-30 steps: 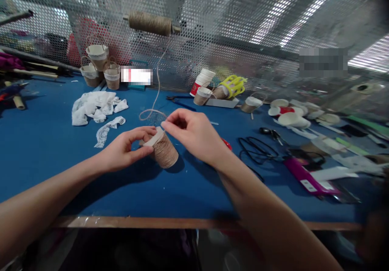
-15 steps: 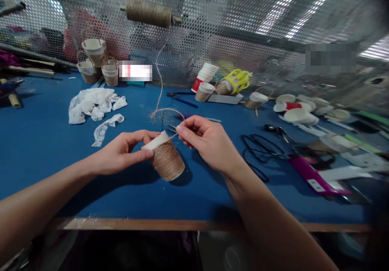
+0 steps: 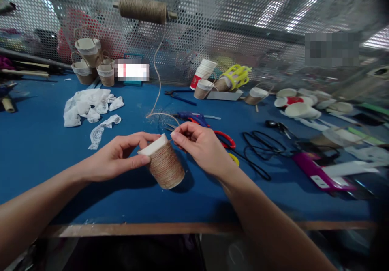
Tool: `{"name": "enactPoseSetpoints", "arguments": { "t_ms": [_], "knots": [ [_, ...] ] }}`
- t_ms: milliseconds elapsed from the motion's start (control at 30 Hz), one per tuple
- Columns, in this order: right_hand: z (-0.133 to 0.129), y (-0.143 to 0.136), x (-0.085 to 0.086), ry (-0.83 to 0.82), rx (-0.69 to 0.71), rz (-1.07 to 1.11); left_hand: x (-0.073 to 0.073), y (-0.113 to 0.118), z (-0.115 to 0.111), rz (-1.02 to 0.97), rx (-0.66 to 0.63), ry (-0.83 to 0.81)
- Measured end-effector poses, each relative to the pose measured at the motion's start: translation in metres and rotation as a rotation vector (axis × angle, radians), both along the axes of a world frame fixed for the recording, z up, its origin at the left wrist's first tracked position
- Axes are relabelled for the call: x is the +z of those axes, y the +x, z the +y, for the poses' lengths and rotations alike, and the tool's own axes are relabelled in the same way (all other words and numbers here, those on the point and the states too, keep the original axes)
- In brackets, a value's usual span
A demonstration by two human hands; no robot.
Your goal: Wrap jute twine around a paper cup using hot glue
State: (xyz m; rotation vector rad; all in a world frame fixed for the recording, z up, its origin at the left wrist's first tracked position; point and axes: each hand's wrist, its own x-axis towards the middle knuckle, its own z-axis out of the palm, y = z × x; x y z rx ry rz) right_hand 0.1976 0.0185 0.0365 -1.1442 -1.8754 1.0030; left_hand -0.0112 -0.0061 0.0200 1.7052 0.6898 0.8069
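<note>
My left hand (image 3: 121, 155) grips the white rim of a paper cup (image 3: 166, 166), thumb outside and fingers at the opening. Brown twine is wound round most of the cup, which tilts with its base toward the lower right. Close to the rim, my right hand (image 3: 197, 143) pinches the twine (image 3: 165, 114). From there the twine loops over the table and rises to a spool (image 3: 142, 9) hung on the mesh. Scissors lie partly under my right hand, their red handle (image 3: 226, 138) showing.
White lace (image 3: 86, 104) lies on the blue table (image 3: 133, 202) at the left. Behind it stand twine-covered baskets (image 3: 88, 47). A blue glue gun (image 3: 190, 117), pliers (image 3: 182, 97), a black cable (image 3: 261, 149) and a purple box (image 3: 319, 173) lie further right.
My right hand has come slightly closer to the cup rim, and the cup sits a little lower and further left. The glue gun and scissors handles now show more beside my right hand.
</note>
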Motion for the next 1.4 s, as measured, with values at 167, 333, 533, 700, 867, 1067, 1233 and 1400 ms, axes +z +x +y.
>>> {"name": "enactPoseSetpoints", "arguments": {
  "t_ms": [167, 333, 533, 700, 867, 1067, 1233, 1400],
  "knots": [
    [-0.001, -0.001, -0.006, -0.029, 0.04, -0.004, 0.001, -0.001, -0.001, -0.019, -0.031, -0.007],
    [-0.006, -0.007, -0.013, -0.055, 0.002, -0.038, 0.001, -0.001, 0.0, -0.009, -0.051, 0.024],
    [-0.011, -0.014, -0.021, -0.047, -0.082, 0.019, 0.001, -0.001, 0.001, 0.043, -0.043, 0.097],
    [-0.007, -0.014, -0.025, 0.014, -0.124, -0.006, 0.002, 0.0, 0.002, 0.169, -0.038, 0.178],
    [-0.006, -0.014, -0.027, 0.057, -0.123, -0.039, 0.0, 0.004, 0.0, 0.245, -0.022, 0.213],
    [-0.012, -0.019, -0.032, 0.18, -0.117, -0.151, 0.001, 0.015, -0.006, 0.311, 0.151, -0.016],
    [-0.019, -0.023, -0.032, 0.337, -0.123, -0.299, 0.0, 0.024, -0.008, 0.315, 0.265, -0.04],
    [-0.019, -0.02, -0.026, 0.456, -0.113, -0.224, -0.004, 0.023, -0.007, 0.29, 0.231, 0.018]
  ]
}}
